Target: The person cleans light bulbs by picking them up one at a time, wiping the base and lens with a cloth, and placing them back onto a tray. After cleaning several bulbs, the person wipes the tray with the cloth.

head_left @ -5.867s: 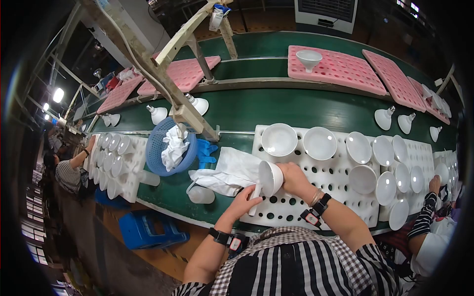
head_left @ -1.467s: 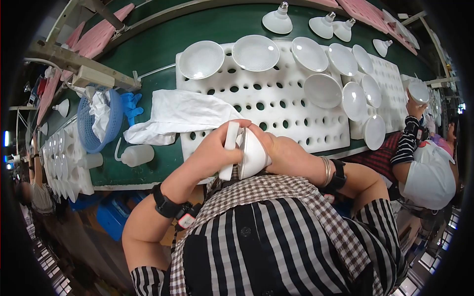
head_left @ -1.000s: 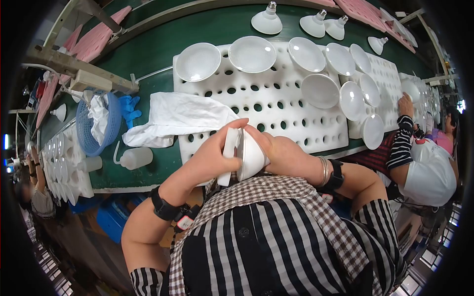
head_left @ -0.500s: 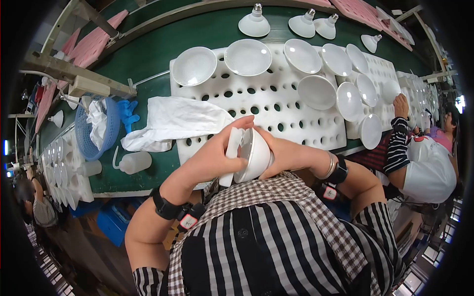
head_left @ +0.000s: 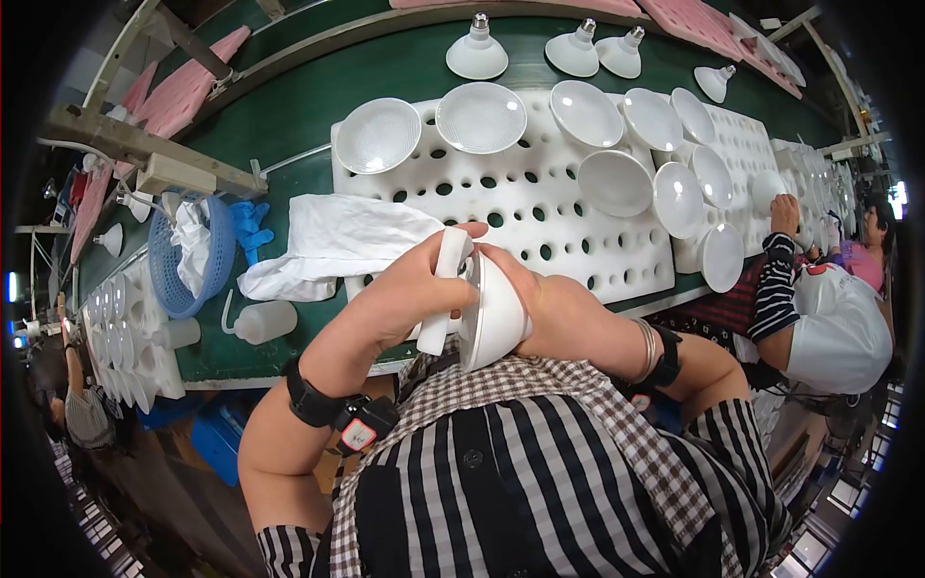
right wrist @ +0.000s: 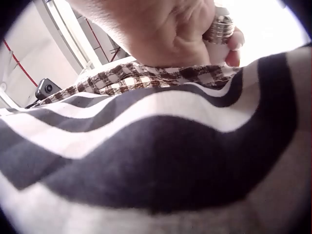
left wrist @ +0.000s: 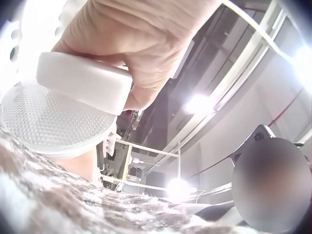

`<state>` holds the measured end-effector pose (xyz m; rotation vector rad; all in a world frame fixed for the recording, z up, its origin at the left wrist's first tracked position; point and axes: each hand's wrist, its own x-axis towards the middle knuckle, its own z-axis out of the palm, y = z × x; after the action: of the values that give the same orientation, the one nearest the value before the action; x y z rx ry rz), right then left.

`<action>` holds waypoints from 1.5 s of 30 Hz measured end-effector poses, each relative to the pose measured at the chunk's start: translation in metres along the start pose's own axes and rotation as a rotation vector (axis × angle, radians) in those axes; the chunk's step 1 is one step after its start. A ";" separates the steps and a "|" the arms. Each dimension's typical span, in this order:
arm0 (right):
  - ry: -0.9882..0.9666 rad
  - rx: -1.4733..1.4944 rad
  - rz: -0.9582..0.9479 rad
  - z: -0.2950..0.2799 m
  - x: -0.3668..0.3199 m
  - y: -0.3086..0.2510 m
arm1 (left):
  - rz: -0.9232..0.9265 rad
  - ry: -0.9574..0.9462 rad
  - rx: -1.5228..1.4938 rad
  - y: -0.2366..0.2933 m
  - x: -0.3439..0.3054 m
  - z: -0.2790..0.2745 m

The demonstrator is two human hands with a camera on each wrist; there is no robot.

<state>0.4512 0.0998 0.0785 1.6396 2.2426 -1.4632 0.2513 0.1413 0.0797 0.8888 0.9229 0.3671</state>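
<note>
Two hands, one white lamp (head_left: 499, 320), just in front of the checked apron (head_left: 554, 385). Left hand (head_left: 409, 294): bent, pinching a white block (left wrist: 80, 80) between thumb and fingers. Block sits right at the lamp's textured lens; full contact can't be told. Right hand (head_left: 549, 313): curled round the lamp's back, gripping near the screw base (right wrist: 222, 29). Lamp lies tilted, lens facing left.

Writing: red-framed tag (head_left: 358, 434) on left wrist device, marks too small to read.

Containers: blue basket (head_left: 162, 258), left side, white crumpled cloth (head_left: 191, 236) inside. Blue glove (head_left: 252, 226) just right of basket. White squeeze bottle (head_left: 267, 323) on its side, bent spout, near left on green table (head_left: 289, 173); contents can't be told. White cloth (head_left: 347, 236) spread flat, partly over the left edge of a white foam tray (head_left: 515, 198). Tray: rows of holes, lamps set in lens up, two at far left (head_left: 379, 135) (head_left: 482, 118), more toward right. Far side of table: four lamps standing base up, leftmost one (head_left: 477, 56) apart from the next two. Pink holed trays (head_left: 193, 82) beyond, far left and far right.
</note>
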 end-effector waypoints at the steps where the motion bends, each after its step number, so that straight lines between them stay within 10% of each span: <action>1: 0.001 -0.004 -0.003 -0.001 0.000 0.001 | -0.023 -0.028 0.001 0.001 0.000 -0.001; 9: -0.431 0.657 -0.130 0.006 0.015 0.047 | 0.240 -0.072 0.400 0.001 -0.019 0.018; 19: 0.086 -0.142 -0.124 0.002 0.002 0.015 | 0.079 0.036 0.095 -0.002 0.002 0.007; 29: 0.267 -0.208 -0.368 0.011 0.005 0.035 | 0.070 0.037 -0.038 -0.001 0.021 -0.009; 32: 0.290 0.023 -0.257 0.011 0.010 0.042 | 0.083 0.128 -0.055 -0.009 0.042 -0.015; 35: 0.545 0.311 -0.558 0.015 0.022 0.066 | 0.063 0.206 -0.120 -0.024 0.067 -0.022; 37: 0.075 1.050 0.014 -0.007 0.007 0.055 | 0.283 0.404 0.357 -0.040 0.081 -0.040; 39: 0.114 1.155 0.011 -0.009 0.005 0.056 | 0.448 0.496 0.669 -0.054 0.080 -0.061; 41: 0.020 1.386 0.054 -0.007 0.008 0.066 | 0.616 0.853 1.631 -0.068 0.068 -0.079; 45: -0.095 1.515 0.054 -0.003 0.021 0.073 | 0.361 0.856 1.728 -0.097 0.041 -0.083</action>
<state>0.4974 0.1184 0.0213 1.5026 0.7373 -3.3939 0.1990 0.1497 -0.0433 2.6164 1.8924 0.1647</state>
